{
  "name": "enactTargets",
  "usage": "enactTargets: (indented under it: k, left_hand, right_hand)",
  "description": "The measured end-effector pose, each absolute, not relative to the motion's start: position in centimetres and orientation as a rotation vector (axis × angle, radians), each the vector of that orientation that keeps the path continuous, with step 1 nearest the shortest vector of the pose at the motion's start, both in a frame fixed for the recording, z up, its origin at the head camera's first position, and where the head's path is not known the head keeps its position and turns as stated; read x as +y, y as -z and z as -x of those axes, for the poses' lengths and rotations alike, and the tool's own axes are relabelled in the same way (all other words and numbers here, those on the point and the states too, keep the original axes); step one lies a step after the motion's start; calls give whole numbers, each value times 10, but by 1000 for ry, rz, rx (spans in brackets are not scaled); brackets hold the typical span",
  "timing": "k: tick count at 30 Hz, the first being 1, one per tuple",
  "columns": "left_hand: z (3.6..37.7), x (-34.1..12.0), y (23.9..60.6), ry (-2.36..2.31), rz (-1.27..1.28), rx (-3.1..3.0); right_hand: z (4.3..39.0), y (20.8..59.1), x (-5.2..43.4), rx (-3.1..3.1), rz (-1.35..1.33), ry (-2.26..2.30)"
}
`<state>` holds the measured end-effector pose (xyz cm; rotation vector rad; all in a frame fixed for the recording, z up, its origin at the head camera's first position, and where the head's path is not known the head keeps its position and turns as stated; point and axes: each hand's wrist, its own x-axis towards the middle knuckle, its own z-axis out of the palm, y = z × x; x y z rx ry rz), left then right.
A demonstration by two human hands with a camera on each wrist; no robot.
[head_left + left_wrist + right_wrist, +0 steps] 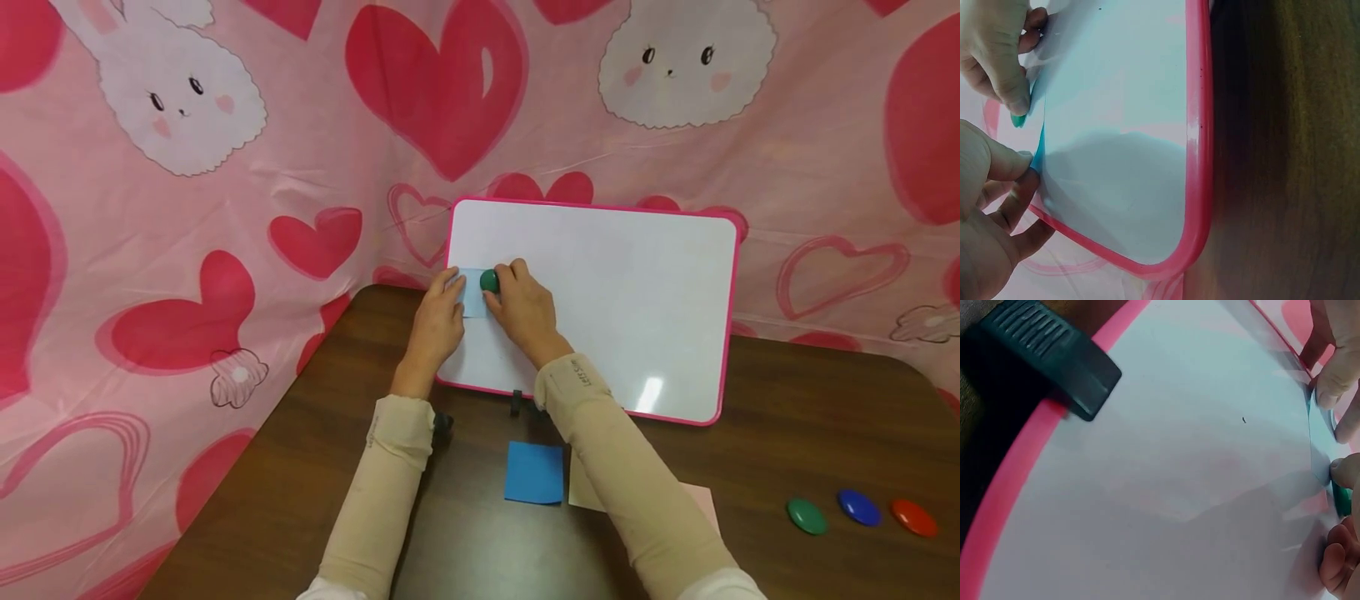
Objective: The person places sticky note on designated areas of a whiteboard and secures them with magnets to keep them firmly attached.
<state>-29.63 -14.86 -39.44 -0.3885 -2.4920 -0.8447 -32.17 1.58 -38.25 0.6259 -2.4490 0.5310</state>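
A light blue sticky note (472,293) lies against the left part of a pink-framed whiteboard (622,308). My left hand (437,323) pinches the note's left edge between thumb and finger; in the left wrist view that hand (997,187) is beside the board's pink rim. A round green magnet (490,281) is between the thumb and fingers of my right hand (527,307), over the note's upper right part. In the right wrist view the green magnet (1341,499) shows partly, beside the note (1319,440); the fingers hide the rest.
A black clip (1060,359) grips the board's lower edge. On the brown table (300,467) lie a blue sticky note (534,473), a yellowish paper (583,485) and a pink paper (701,502), partly under my right arm. Green (807,517), blue (859,507) and red (913,517) magnets sit at right.
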Motion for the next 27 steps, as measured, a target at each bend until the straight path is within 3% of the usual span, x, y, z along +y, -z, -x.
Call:
enactTargets:
  k: [9,15,27]
  left_hand:
    - [297,-143,394,841,410,-2469]
    - [297,-141,393,871,401,-2486]
    - [287,-149,386,727,244,-2548]
  right_hand:
    - [321,380,24,-2461,-677,-484]
    - [318,369,35,-2616,-568,-794]
    - [279,352,110,-2598,-427,-1141]
